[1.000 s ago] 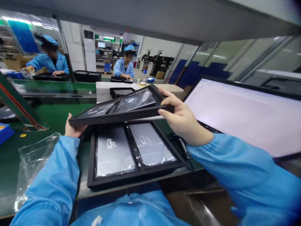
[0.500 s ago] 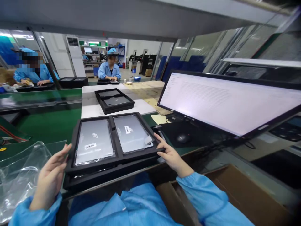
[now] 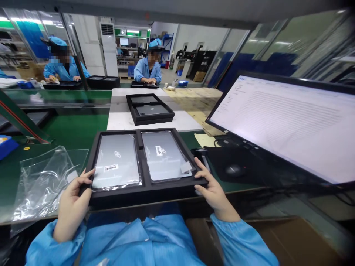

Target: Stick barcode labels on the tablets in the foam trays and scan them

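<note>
In front of me at the bench edge lies a black foam tray [image 3: 142, 162] with two recesses. A grey tablet in clear film sits in each: the left tablet [image 3: 116, 175] has a barcode label near its middle, and the right tablet [image 3: 163, 168] carries a barcode label plus a pale tab at its lower right corner. My left hand [image 3: 72, 203] grips the tray's left side near the front, thumb and fingers on its edge. At the front right corner, my right hand [image 3: 216, 194] holds the tray, fingers on top and thumb at the front.
Clear plastic bags [image 3: 46, 181] lie at left. Beyond are another foam tray [image 3: 151, 119] with tablets, on a white board [image 3: 118, 120], and two co-workers in blue. A monitor [image 3: 280, 125], mouse [image 3: 234, 170] and black handheld device [image 3: 203, 157] are right. A cardboard box [image 3: 291, 236] stands below.
The upper tray, earlier turned slightly over a lower one, now sits squarer to the bench edge. My left hand has closed onto its side. The camera view has shifted left.
</note>
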Demonstrator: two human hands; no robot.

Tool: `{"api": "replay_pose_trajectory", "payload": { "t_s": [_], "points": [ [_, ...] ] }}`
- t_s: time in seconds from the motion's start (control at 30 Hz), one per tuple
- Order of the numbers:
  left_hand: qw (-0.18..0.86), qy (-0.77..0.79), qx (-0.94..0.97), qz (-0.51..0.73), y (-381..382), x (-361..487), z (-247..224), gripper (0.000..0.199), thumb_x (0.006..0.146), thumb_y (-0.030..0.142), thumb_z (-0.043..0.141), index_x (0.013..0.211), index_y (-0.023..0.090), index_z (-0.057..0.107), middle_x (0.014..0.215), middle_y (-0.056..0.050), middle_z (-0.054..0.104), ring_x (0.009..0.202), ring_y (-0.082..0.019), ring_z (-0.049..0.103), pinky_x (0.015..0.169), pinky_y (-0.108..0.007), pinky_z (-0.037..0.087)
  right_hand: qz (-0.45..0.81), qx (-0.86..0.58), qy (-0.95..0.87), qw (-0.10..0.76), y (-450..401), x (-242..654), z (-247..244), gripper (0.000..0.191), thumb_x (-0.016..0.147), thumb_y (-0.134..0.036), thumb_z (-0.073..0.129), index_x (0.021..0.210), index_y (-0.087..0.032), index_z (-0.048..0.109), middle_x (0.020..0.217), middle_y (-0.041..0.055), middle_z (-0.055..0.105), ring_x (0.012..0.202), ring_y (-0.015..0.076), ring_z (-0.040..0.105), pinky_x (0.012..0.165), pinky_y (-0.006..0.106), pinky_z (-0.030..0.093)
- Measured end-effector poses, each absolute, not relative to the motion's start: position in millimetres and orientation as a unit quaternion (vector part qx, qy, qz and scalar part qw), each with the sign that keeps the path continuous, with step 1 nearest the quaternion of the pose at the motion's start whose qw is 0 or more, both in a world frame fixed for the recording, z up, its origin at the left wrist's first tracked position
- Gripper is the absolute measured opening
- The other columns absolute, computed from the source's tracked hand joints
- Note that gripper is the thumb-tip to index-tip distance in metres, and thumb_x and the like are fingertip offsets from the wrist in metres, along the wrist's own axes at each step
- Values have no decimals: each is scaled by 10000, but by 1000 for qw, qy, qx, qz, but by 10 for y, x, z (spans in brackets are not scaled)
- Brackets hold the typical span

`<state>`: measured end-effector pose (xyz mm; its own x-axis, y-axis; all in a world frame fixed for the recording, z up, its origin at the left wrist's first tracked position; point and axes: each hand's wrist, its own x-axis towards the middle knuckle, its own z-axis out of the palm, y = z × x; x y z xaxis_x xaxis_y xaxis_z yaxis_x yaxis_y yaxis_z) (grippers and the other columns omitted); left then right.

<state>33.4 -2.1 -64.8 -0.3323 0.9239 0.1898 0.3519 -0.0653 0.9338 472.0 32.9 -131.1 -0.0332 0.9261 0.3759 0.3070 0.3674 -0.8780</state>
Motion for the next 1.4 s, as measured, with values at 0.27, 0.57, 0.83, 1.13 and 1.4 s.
{"api": "replay_pose_trajectory", "payload": {
  "t_s": [0.27,0.57,0.83,1.13,1.4],
  "points": [
    [353,564,372,648,1117,2,-308,237,698,243,573,928,188,591,1338,-93,650,1346,-244,528,1195,-504,332,203,-706,-447,510,858,5232,-1218,600,748,-653,707,1140,-216,584,1244,195,680,1147,359,674,1017,546,501],
    [389,617,386,564,2146,-40,-876,252,934,295,465,928,154,673,951,-73,704,996,-219,639,944,-332,507,455,-774,-308,315,1770,4960,-595,194,768,-369,713,693,-233,597,595,84,618,539,246,595,587,443,562],
    [387,650,441,482,2193,-174,-1051,219,947,311,528,1038,167,667,1109,-58,699,1099,-232,600,1015,-335,427,584,-568,-431,389,876,3782,555,321,767,-619,747,909,-332,715,794,101,657,549,187,590,517,380,525],
    [396,642,459,469,2203,-174,-1131,296,955,355,510,1133,166,652,1169,-71,691,1115,-237,609,971,-327,439,774,-493,-361,168,539,2485,-100,496,770,-607,758,706,-124,667,670,47,656,544,126,623,574,257,524],
    [392,638,464,473,2229,-187,-1182,351,951,447,514,1137,181,648,1189,-78,684,1129,-251,602,1005,-355,434,745,-520,-381,171,566,2457,-49,460,881,-542,654,684,-127,664,620,54,637,524,122,611,542,240,500]
  ]
}}
